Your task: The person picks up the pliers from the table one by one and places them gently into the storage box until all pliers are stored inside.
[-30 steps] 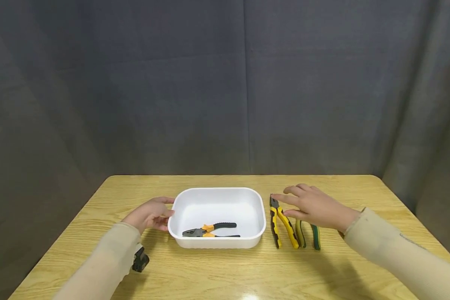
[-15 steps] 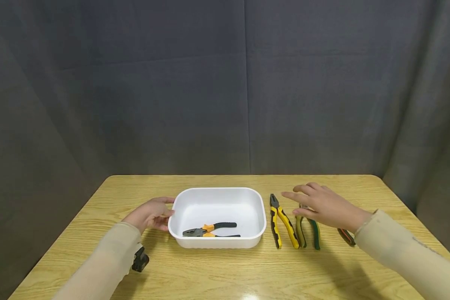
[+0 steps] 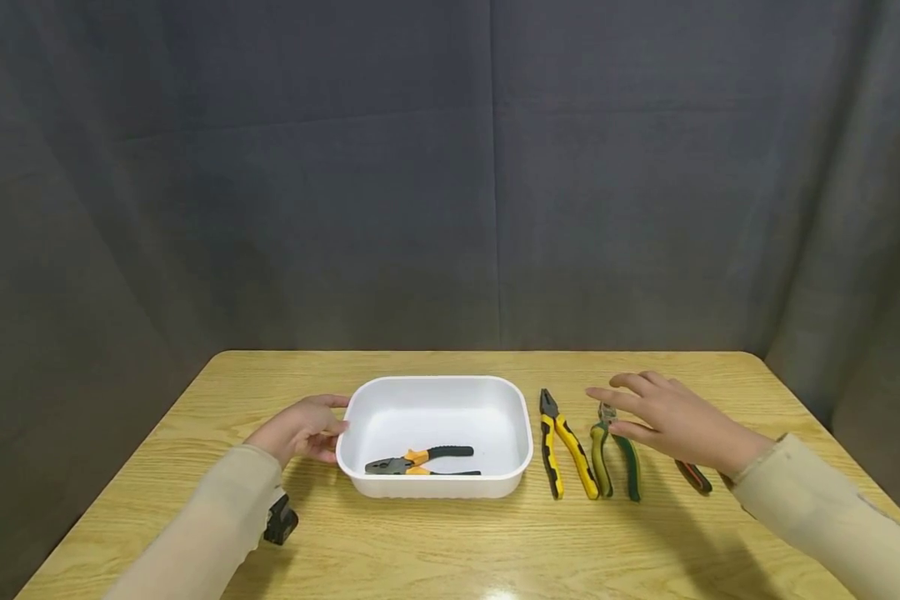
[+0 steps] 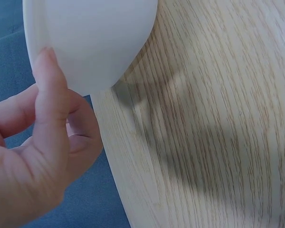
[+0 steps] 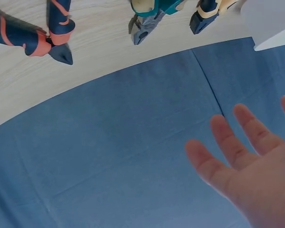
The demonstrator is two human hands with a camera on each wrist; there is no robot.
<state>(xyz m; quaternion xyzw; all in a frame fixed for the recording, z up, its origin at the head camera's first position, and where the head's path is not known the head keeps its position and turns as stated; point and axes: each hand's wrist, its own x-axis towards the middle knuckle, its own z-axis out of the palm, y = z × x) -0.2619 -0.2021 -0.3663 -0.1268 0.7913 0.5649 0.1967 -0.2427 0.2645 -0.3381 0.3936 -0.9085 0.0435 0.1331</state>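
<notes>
A white plastic tray [image 3: 435, 487] sits on the table, and my left hand [image 3: 303, 427] holds its left end. In the left wrist view the thumb [image 4: 50, 80] presses near the tray's rim while the other fingers curl behind. Combination pliers [image 3: 417, 456] with orange and black handles lie inside. My right hand [image 3: 675, 419] hovers with spread fingers, holding nothing. Below its fingertips are green-handled pliers [image 3: 598, 458], their handles apart. Yellow-and-black pliers [image 3: 576, 455] lie between these and the tray. Red-and-black pliers [image 3: 693, 477] are partly hidden under the right wrist.
The wood-grain table [image 3: 450, 542] has rounded far corners. A dark curtain [image 3: 450, 208] hangs behind it. A small black device [image 3: 281, 521] is at the left wrist. In the right wrist view, the tool with dark and red handles [image 5: 37, 43] stands apart from the green pliers [image 5: 146, 27].
My right hand has moved right, from over the yellow-and-black pliers to the green-handled ones. The red-and-black pliers have come into view beneath it. My left hand and the tray have stayed put.
</notes>
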